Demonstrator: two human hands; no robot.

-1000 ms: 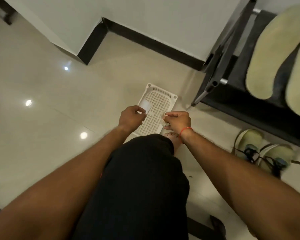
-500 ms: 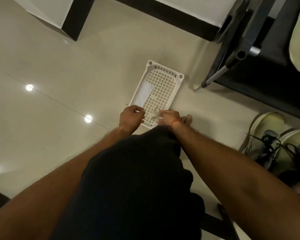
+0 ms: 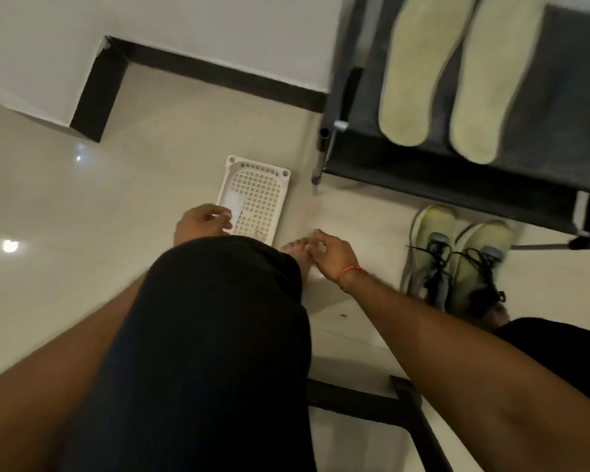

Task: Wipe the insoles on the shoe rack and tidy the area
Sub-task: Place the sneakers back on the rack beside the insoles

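Two pale yellow-green insoles (image 3: 419,69) (image 3: 491,80) lie side by side on the dark shoe rack (image 3: 559,107) at the upper right. On the floor ahead of my knee sits a white perforated basket (image 3: 264,185) with a pale wipe packet (image 3: 233,203) at its left side. My left hand (image 3: 201,221) rests at the basket's near left corner, fingers curled on the packet's edge. My right hand (image 3: 327,255) hovers over the floor to the right of the basket, fingers loosely apart, holding nothing.
A pair of pale green sneakers (image 3: 457,260) with black laces stands on the floor under the rack's front edge. A black skirting board (image 3: 218,76) runs along the white wall. My knee in black cloth (image 3: 218,335) fills the middle. Glossy beige tiles lie to the left.
My right hand has left the basket and moved right, over the floor. The crumpled bit it held now lies in the basket. The view has swung up, showing the insoles again.
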